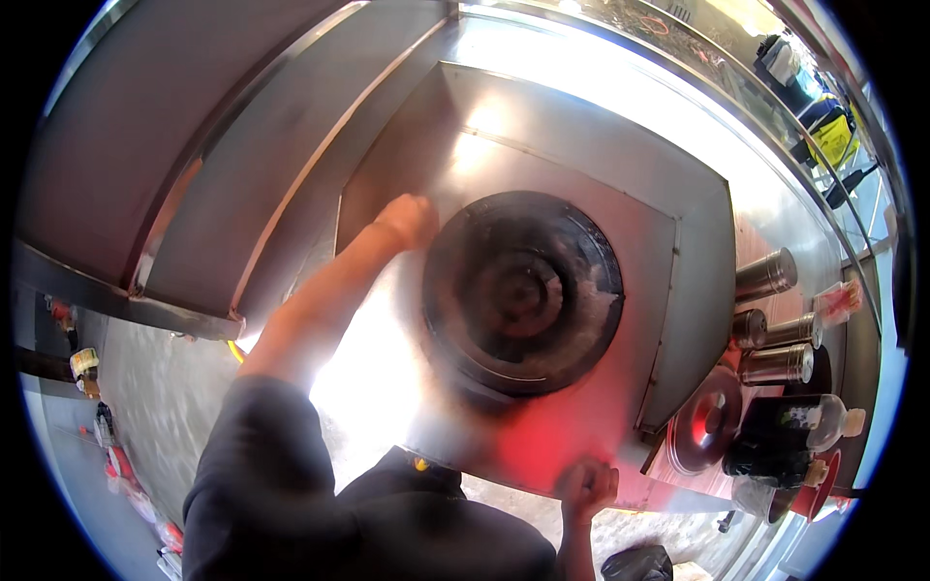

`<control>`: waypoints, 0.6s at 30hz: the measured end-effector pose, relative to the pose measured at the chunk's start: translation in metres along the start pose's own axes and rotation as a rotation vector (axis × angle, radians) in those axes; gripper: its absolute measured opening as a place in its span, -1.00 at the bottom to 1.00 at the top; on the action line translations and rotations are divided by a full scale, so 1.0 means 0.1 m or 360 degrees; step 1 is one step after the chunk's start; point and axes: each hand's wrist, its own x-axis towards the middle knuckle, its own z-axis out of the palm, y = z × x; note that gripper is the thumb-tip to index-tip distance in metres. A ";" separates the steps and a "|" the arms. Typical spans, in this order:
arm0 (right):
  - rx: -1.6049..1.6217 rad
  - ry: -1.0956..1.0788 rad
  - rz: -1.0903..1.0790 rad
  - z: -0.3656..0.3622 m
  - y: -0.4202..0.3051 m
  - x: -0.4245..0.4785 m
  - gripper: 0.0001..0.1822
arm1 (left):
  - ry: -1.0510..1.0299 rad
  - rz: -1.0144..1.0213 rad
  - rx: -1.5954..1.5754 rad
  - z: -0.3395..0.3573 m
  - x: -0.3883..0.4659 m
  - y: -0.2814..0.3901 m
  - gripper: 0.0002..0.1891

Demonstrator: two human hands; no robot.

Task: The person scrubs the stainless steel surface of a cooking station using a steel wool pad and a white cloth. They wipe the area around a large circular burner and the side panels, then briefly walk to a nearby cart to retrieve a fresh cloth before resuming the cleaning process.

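Observation:
A large round black stove burner [523, 292], with ring-shaped parts at its middle, is set in a stainless steel stove top [647, 254]. My left hand [413, 220] is curled beside the burner's left rim, its fingers turned away from view. Whether it touches the rim or holds anything cannot be made out. At the front edge of the stove top, below a red glow on the steel, is my right hand [590, 485]. Its fingers are bent and partly in shadow, and no object shows clearly in it.
Raised steel guards [581, 138] border the stove top at back and right. On a right-hand shelf are several metal shakers [777, 364], a dark round lid [706, 421] and a bottle of dark liquid [785, 428]. A black plastic bag [639, 563] lies below on the floor.

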 end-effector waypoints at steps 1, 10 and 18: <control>-0.0007 0.0010 -0.0006 0.01 0.00 0.00 -0.92 | -0.0038 0.0010 -0.0015 0.02 -0.07 0.00 -0.84; -0.0079 -0.0038 0.0076 0.00 0.04 -0.03 -0.88 | 0.0414 -0.0010 -0.0361 -0.24 0.63 0.08 -0.90; -0.0043 0.0114 -0.0026 0.03 0.08 -0.05 -0.96 | 0.0136 0.0125 -0.0004 -0.58 1.41 0.21 -0.82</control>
